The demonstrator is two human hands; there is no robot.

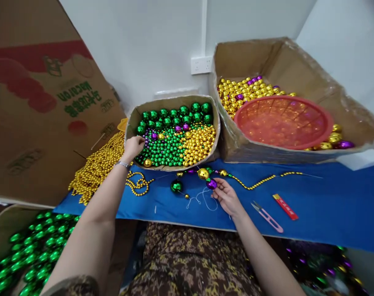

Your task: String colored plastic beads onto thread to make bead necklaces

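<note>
My left hand (135, 147) is over the left edge of a small cardboard box, fingers pinched together beside small purple beads (147, 135); whatever they hold is hidden. Green beads (165, 150) and gold beads (199, 144) fill the rest of that box. Between the fingertips of my right hand (225, 195) is a large purple bead (211, 184), touching a strung gold bead (203, 173). Thin white thread (205, 201) loops below it on the blue cloth. A dark green bead (176, 186) lies to its left, joined by thread to a small gold one (187, 196).
Pink thread snips (268, 218) and a red packet (285, 206) lie at the right. A red basket (282, 123) rests in a large carton (236, 148) at the back right. Gold bead strands (103, 164) heap at the left, beside a tall carton (35, 123).
</note>
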